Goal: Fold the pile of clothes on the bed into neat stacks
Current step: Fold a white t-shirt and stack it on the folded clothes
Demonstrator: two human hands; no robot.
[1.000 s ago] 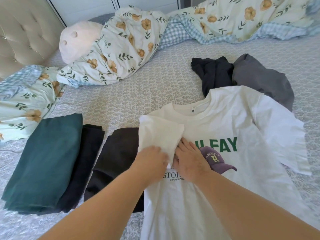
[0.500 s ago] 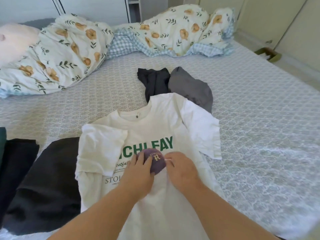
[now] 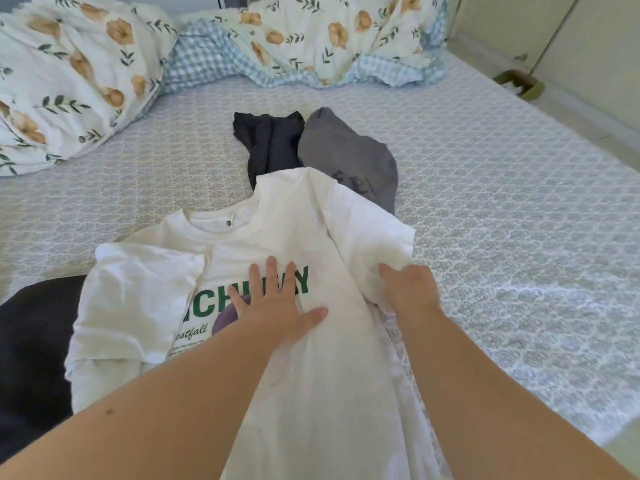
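A white T-shirt (image 3: 263, 237) with green lettering lies front up on the bed, its left sleeve folded inward. My left hand (image 3: 273, 306) presses flat on the chest print with fingers spread. My right hand (image 3: 407, 289) grips the shirt's right sleeve edge, and the right side is lifted and folded toward the middle. Beyond the collar lie a crumpled black garment (image 3: 268, 143) and a grey garment (image 3: 349, 157). A folded dark garment (image 3: 31, 341) sits at the left edge, partly under the shirt.
The patterned grey bedsheet (image 3: 502, 237) stretches to the right. A floral duvet and pillows (image 3: 86, 74) bunch along the far side. The bed's right edge meets pale wardrobe doors (image 3: 571, 39), with a green item (image 3: 519, 84) on the floor.
The view swung right. My left hand moved from the left sleeve to the chest and flattened. My right hand left the print, took the right sleeve and drew that side inward.
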